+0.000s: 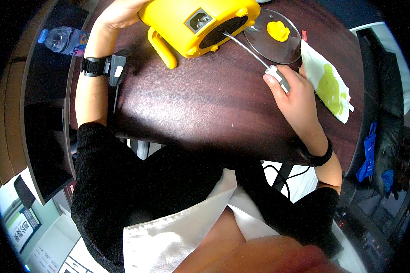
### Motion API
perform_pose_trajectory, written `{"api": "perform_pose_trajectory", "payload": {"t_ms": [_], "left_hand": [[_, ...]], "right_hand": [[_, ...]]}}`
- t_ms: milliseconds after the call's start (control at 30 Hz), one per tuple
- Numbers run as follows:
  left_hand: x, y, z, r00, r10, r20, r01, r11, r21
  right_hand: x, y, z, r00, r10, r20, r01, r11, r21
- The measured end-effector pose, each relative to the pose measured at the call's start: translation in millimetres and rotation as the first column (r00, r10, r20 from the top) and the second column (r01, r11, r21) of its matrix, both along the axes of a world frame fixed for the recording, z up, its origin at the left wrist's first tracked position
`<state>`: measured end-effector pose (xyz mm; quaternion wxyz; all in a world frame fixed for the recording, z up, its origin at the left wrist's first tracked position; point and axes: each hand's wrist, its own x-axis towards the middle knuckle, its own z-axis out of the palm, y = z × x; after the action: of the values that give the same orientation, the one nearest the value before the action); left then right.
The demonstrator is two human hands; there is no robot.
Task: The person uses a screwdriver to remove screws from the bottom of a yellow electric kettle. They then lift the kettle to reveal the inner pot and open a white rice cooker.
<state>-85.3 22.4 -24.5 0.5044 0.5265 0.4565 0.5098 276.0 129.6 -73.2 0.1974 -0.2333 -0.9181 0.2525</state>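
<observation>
A yellow appliance [166, 20] lies tipped over at the top of the view, showing its black underside, a power socket and small yellow feet; a yellow handle hangs at its left. My left hand [123, 12] grips its left side, fingertips partly hidden. My right hand [291, 98] holds a screwdriver [248, 50] with a long metal shaft and grey-white grip, its tip at the black underside. Beside them lie a glass lid [268, 48] with a yellow knob and a white cloth or sheet [312, 63] with a green patch.
The dark wooden table [182, 104] spans the middle. A water bottle [59, 41] lies at the left on a dark shelf unit. A small black device is by my left wrist. At the right stand a black seat [385, 145] and blue bags [366, 150]; a cable hangs below the table edge.
</observation>
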Motion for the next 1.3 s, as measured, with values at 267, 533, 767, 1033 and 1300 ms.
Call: {"api": "perform_pose_trajectory", "payload": {"t_ms": [267, 533, 767, 1033, 1300], "left_hand": [[2, 0, -1, 0.998, 0.022, 0.051, -0.021, 1.000, -0.018], [-1, -1, -2, 0.998, 0.056, 0.015, -0.055, 0.998, -0.027], [7, 1, 1, 1.000, 0.017, 0.016, -0.017, 1.000, 0.015], [4, 0, 0, 0.999, 0.035, 0.011, -0.035, 0.999, 0.001], [8, 0, 2, 0.998, 0.046, 0.041, -0.045, 0.999, -0.015]], "right_hand": [[1, 8, -8, 0.994, 0.094, 0.047, -0.075, 0.947, -0.313], [2, 9, -3, 0.987, 0.126, -0.095, -0.020, -0.499, -0.866], [11, 5, -4, 0.994, 0.092, 0.054, -0.072, 0.949, -0.306], [1, -1, 0, 0.999, 0.039, 0.007, -0.037, 0.983, -0.181], [-1, -1, 4, 0.999, -0.031, -0.007, 0.032, 0.943, 0.332]]}}
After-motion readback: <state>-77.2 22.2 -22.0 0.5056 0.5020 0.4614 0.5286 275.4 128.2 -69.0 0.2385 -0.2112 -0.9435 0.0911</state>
